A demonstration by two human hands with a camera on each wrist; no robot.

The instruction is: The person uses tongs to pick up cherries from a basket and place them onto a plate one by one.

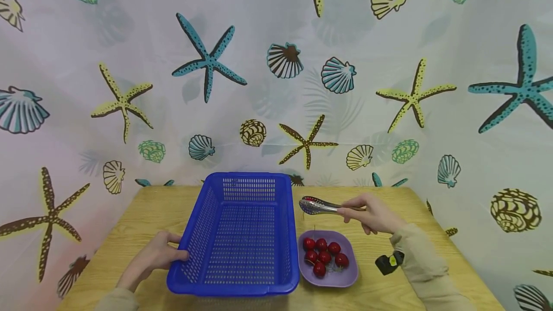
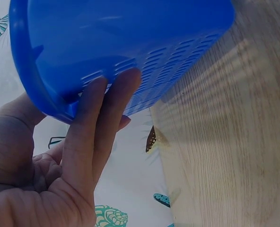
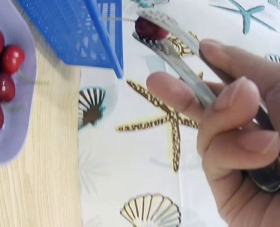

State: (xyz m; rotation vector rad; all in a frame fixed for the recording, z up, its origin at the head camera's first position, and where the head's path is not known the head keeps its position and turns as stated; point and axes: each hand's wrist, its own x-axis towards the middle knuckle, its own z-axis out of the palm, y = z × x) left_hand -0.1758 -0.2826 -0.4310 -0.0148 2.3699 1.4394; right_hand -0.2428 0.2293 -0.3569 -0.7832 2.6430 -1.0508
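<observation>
My left hand (image 1: 157, 256) grips the near left rim of a blue plastic basket (image 1: 177, 272), thumb over the edge and fingers against the outer wall (image 2: 102, 109). No objects show inside the basket. Metal tongs (image 1: 321, 206) are in my right hand (image 1: 373, 212), raised to the right of the basket. A dark red cherry (image 3: 149, 29) is pinched between the perforated tong tips, its stem pointing toward the basket. Below the tongs sits a purple bowl (image 1: 332, 280) with several red cherries (image 1: 324, 257).
Everything stands on a light wooden table (image 1: 380, 292). Behind and on both sides hangs a white curtain (image 1: 276, 100) printed with starfish and shells. The bowl sits right beside the basket's right wall. A small black and yellow device (image 1: 390, 262) is on the right wrist.
</observation>
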